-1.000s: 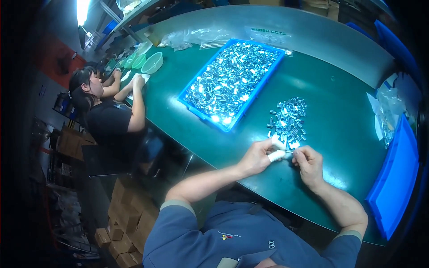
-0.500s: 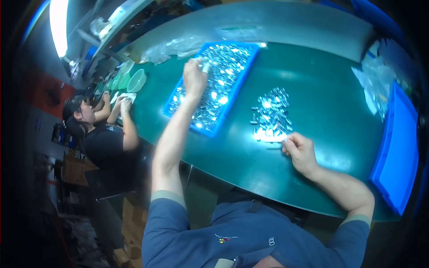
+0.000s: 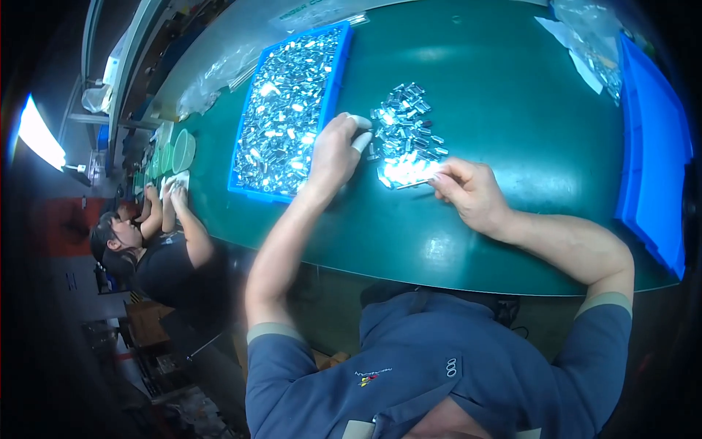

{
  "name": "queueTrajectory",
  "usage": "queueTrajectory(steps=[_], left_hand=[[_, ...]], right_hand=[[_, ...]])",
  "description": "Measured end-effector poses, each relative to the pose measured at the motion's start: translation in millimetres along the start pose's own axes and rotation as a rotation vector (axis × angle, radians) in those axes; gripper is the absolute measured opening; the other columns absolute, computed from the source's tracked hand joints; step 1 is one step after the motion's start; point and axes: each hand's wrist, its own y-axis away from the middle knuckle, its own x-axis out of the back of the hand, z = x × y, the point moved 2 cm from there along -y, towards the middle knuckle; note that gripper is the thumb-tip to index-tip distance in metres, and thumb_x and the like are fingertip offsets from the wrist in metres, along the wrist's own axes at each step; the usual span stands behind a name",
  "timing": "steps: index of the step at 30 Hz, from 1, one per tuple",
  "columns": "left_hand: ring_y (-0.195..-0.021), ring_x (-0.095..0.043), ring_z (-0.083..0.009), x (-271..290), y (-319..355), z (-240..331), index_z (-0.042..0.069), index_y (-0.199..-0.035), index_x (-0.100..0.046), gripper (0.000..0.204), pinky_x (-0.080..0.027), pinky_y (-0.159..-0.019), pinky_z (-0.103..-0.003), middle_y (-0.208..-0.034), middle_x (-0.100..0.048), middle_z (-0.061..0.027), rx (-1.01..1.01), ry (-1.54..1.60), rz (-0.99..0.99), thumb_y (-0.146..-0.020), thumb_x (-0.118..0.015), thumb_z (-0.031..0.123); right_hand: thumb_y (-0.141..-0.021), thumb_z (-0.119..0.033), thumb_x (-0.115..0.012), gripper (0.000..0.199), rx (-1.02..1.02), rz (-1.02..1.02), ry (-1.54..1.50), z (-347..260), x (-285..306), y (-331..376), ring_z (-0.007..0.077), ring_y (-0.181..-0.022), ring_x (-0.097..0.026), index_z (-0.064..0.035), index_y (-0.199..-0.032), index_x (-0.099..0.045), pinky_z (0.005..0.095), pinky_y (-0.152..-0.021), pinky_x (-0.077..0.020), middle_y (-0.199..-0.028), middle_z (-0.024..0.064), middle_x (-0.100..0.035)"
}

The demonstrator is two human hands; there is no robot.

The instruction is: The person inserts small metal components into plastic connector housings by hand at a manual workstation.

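Note:
A loose pile of small shiny metal pieces [image 3: 406,121] lies on the green table. At its left edge is my left hand [image 3: 338,152], with pale covers on the thumb and forefinger tips. Those two tips are a little apart, and I see nothing between them. My right hand [image 3: 474,196] is at the pile's near right side, thumb and forefinger pinched on a thin rod [image 3: 415,184] that points left along the near edge of the pile. Left of the pile is a blue tray [image 3: 336,79] full of similar metal pieces; my left wrist is beside its near right corner.
A blue bin [image 3: 653,168] stands at the table's right edge, with clear plastic bags [image 3: 596,44] behind it. Far left, a co-worker [image 3: 157,252] works with both hands near pale green bowls [image 3: 183,151]. More plastic bags [image 3: 208,80] lie beyond the tray.
My left hand has come from over the tray to the left side of the pile. My right hand keeps its pinch by the pile. The whole view has shifted and turned.

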Motion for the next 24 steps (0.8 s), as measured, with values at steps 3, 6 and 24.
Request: queueTrajectory(steps=[3,6,24], left_hand=[[-0.09,-0.07,-0.0173,0,17,20,0.0,-0.116,-0.068,0.022,-0.055,-0.083,-0.03,-0.106,-0.071,-0.01,0.237,0.408,0.009,-0.094,-0.07,0.004],[-0.094,-0.07,-0.0182,-8,40,48,0.0,-0.124,-0.067,0.028,-0.056,-0.084,-0.029,-0.11,-0.071,-0.0112,0.422,0.905,0.028,-0.098,-0.067,0.007],[-0.094,-0.072,-0.021,-47,92,66,0.001,-0.115,-0.06,0.023,-0.058,-0.084,-0.033,-0.105,-0.072,-0.0149,0.402,1.17,0.101,-0.095,-0.069,0.005]], right_hand=[[-0.1,-0.02,-0.064,0.024,0.01,0.041,-0.051,4,3,2,0.0097,-0.062,-0.056,-0.0006,-0.087,-0.066,0.0286,-0.056,-0.0438,-0.071,0.0044,-0.065],[-0.102,-0.016,-0.062,0.016,-0.062,-0.017,-0.028,0,6,2,0.0078,-0.073,-0.059,-0.0008,-0.099,-0.066,0.0247,-0.065,-0.0482,-0.081,0.0017,-0.065],[-0.106,-0.029,-0.057,0.036,-0.049,-0.069,0.113,-16,7,-1,0.0078,-0.06,-0.055,-0.0018,-0.084,-0.067,0.0265,-0.054,-0.0428,-0.065,0.0019,-0.062]])
